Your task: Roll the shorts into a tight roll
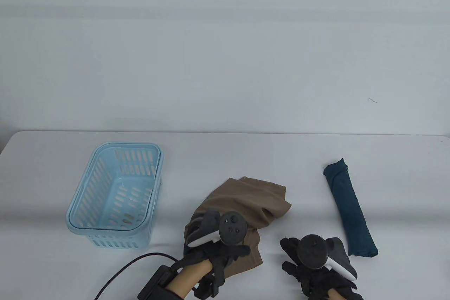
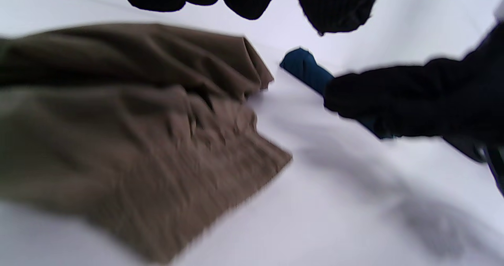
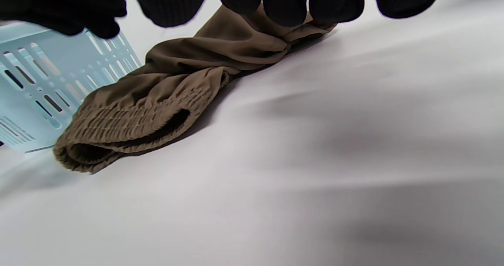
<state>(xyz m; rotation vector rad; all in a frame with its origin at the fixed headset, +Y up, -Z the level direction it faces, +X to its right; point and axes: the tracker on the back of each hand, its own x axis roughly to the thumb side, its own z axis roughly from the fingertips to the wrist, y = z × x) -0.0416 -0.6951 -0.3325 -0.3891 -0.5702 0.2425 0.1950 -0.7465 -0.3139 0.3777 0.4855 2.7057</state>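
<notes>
Brown shorts: lying crumpled mid-surface, unrolled — waistband nearest.
Left hand: hovering over shorts, grip apart, holding nothing.
Right hand: reaching in — grip apart, empty.

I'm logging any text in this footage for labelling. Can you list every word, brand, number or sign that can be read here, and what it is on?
None can be read in any view.
Brown shorts: no tag or print shows.
Blue basket: plain plastic.
Teal roll: no marking.
Trackers on the left hand and right hand: only buttons, no legible lettering.
</notes>
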